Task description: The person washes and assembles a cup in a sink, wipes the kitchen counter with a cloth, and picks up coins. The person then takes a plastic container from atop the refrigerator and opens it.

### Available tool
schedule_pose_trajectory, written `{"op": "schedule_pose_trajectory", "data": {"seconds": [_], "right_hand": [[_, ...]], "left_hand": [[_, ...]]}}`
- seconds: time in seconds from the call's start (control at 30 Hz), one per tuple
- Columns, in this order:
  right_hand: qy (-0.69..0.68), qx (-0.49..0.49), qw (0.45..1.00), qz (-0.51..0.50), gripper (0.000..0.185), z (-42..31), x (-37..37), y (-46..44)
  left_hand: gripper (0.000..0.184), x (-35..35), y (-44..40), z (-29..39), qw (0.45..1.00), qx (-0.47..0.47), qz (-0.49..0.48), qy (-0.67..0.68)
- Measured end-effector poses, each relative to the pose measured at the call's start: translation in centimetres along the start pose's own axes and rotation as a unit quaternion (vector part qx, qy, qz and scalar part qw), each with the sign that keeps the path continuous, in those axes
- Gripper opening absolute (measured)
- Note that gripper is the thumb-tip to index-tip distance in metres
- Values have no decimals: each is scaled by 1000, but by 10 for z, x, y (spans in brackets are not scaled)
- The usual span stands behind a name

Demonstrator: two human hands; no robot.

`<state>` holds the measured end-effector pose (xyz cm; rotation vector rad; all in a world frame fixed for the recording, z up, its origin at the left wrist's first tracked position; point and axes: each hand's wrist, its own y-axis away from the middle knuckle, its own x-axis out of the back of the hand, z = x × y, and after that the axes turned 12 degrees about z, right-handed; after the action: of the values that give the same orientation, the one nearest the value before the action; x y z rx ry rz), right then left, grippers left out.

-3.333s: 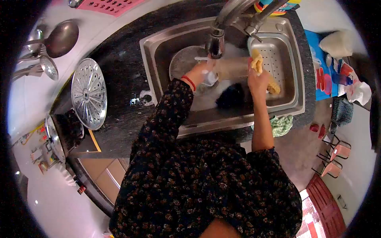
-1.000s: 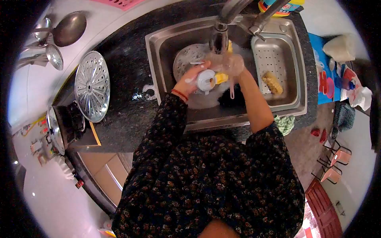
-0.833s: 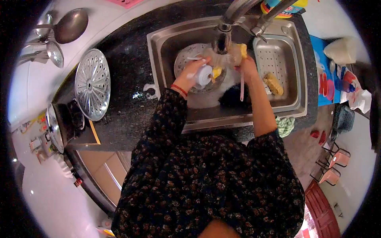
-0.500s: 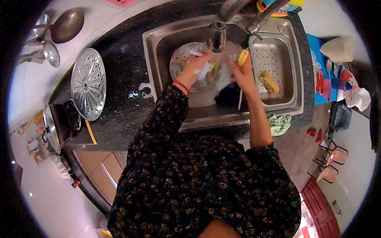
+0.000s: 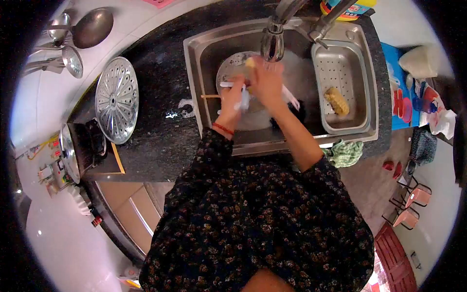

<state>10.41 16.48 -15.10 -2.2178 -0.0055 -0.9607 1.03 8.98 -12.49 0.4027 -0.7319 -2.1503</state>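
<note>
Under the faucet [image 5: 272,44], both hands are close together over the left basin of the steel sink [image 5: 193,73]. My left hand [image 5: 232,101] is closed round a white plastic piece [image 5: 244,100] with a white handle. My right hand [image 5: 266,83] is blurred beside it, its fingers round a yellow sponge [image 5: 250,63] that shows only in part. A patterned round plate [image 5: 226,68] lies in the basin behind the hands. A thin tan stick [image 5: 210,96] sticks out left of my left hand. Near my right wrist are a pink handle [image 5: 291,97] and a dark object [image 5: 297,113].
A perforated tray [image 5: 340,73] with a tan scrubber [image 5: 336,101] fills the sink's right side. A green cloth [image 5: 344,153] hangs at the front edge. On the left stand a perforated steel disc [image 5: 116,100] and a dark pot [image 5: 87,146]. A yellow-labelled bottle [image 5: 348,9] is behind the faucet.
My right hand has moved left from the basin's right side to my left hand, with the yellow sponge. The clear container it was near no longer shows distinctly. The tan stick now points left.
</note>
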Motion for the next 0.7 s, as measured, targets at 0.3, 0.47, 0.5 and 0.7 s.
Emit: {"op": "schedule_pose_trajectory", "data": {"seconds": [0.3, 0.47, 0.5, 0.7], "right_hand": [[-4, -118, 989, -87, 35, 30, 10, -18], [94, 130, 985, -59, 33, 11, 18, -14], [22, -4, 998, -63, 32, 18, 16, -16], [-178, -146, 973, 24, 37, 35, 13, -10]], "left_hand": [[23, -17, 8, -1, 994, -8, -60, 93], [24, -20, 1, -7, 993, -4, -52, 104], [23, -17, 4, -4, 996, -10, -52, 71], [19, 5, 1, -7, 995, -21, 38, 85]]}}
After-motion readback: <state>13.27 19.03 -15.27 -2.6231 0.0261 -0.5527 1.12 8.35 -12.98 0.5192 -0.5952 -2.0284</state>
